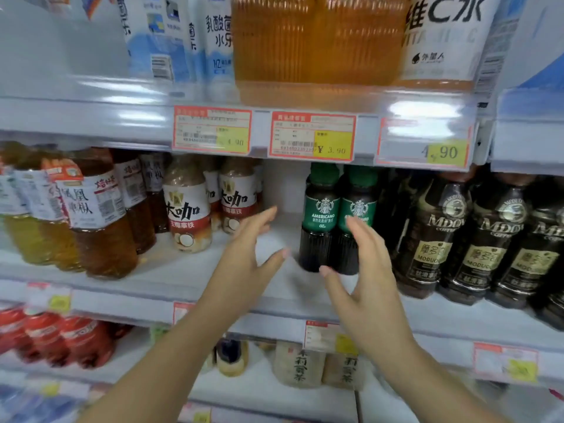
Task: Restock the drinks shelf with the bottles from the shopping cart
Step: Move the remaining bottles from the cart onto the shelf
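White shelf [171,279]; left hand [244,254], right hand [366,276] spread, beside green-labelled bottles [320,221]

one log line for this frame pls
left hand: open, empty | right hand: open, empty | near: two green-capped coffee bottles, upright on shelf | contact: unclear

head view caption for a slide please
Open left hand and open right hand hover near two green-capped dark plastic coffee bottles on the white metal shelf

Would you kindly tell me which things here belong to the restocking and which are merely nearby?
In the job: two dark plastic coffee bottles with green labels, white metal shelf, left hand, right hand.
Merely nearby: black plastic coffee bottles, amber tea bottles, red-edged paper price tags.
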A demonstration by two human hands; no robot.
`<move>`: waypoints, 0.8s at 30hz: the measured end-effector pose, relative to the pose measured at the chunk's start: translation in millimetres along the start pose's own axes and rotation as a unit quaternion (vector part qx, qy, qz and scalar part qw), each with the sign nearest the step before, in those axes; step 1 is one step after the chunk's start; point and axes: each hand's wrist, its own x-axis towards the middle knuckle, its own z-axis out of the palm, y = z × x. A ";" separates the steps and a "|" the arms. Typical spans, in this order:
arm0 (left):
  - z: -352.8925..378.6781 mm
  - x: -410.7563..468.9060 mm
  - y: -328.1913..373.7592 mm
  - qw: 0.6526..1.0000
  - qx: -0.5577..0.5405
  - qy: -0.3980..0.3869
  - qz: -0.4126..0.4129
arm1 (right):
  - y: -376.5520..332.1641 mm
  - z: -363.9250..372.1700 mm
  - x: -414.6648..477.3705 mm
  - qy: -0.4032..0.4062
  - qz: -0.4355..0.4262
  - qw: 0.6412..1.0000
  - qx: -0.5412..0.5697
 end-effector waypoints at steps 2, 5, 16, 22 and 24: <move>-23.2 -30.9 -3.0 0.997 0.040 0.055 0.027 | -24.4 17.4 -12.7 -0.038 -0.074 0.996 0.029; -57.3 -83.9 -24.3 0.989 0.068 0.132 -0.002 | -51.2 64.0 -31.0 -0.156 -0.111 0.977 0.094; -148.6 -339.4 -132.3 0.883 0.156 0.220 -0.384 | -106.7 261.6 -181.9 -0.588 -0.043 0.801 0.104; -179.1 -459.4 -190.3 0.802 0.149 0.175 -0.551 | -123.6 358.7 -270.8 -0.698 0.023 0.715 0.033; -188.8 -492.8 -213.8 0.788 0.152 0.135 -0.581 | -121.7 391.0 -301.9 -0.713 0.068 0.698 0.013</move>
